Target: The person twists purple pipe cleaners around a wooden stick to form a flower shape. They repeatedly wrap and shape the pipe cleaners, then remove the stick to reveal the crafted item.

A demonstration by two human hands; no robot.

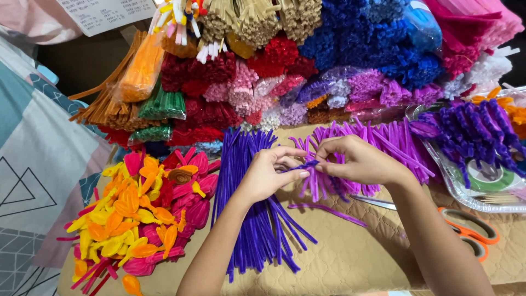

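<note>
My left hand (271, 174) and my right hand (359, 160) meet over the middle of the quilted tan surface (350, 257). Between their fingertips they pinch a short dark purple pipe cleaner (300, 166), bent near its middle. Below my left hand lies a long bundle of dark purple pipe cleaners (249, 208). Under my right hand spreads a heap of lighter violet pipe cleaners (378, 140). One loose violet pipe cleaner (329, 211) lies flat beneath both hands.
Pink, red and yellow-orange petal shapes (148, 208) are piled at the left. Bundled pipe cleaners in many colours (285, 66) are stacked along the back. A clear tray (466, 192) at the right holds curled purple pieces and a tape roll. Orange-handled scissors (466, 230) lie by my right forearm.
</note>
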